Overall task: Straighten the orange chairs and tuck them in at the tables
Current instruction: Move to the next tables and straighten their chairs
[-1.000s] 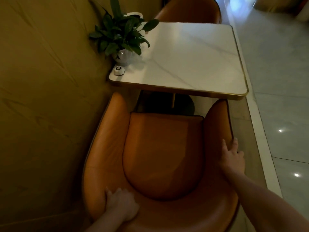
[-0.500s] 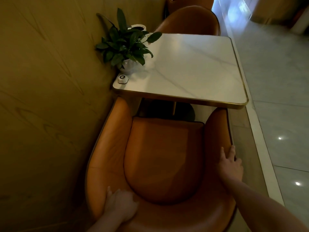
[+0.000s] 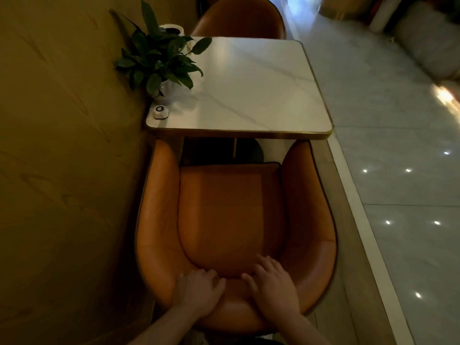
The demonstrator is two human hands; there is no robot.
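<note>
An orange tub chair (image 3: 231,210) faces a white marble table (image 3: 254,90) with a gold rim. Its two arms reach just under the table's near edge. Both my hands lie on top of the chair's curved backrest, close together. My left hand (image 3: 199,291) curls over the back with its fingers towards the seat. Beside it my right hand (image 3: 272,282) rests with fingers spread on the leather. A second orange chair (image 3: 239,18) stands at the table's far side, its back showing above the tabletop.
A wood-panelled wall (image 3: 62,145) runs close along the chair's left side. On the table's left edge sit a potted plant (image 3: 161,63) and a small white call button (image 3: 161,111). A raised kerb (image 3: 358,207) and shiny tiled floor (image 3: 398,158) lie to the right.
My right hand left the chair's right arm and came to the middle of the backrest. My left hand slid right along the back. The chair now sits square to the table.
</note>
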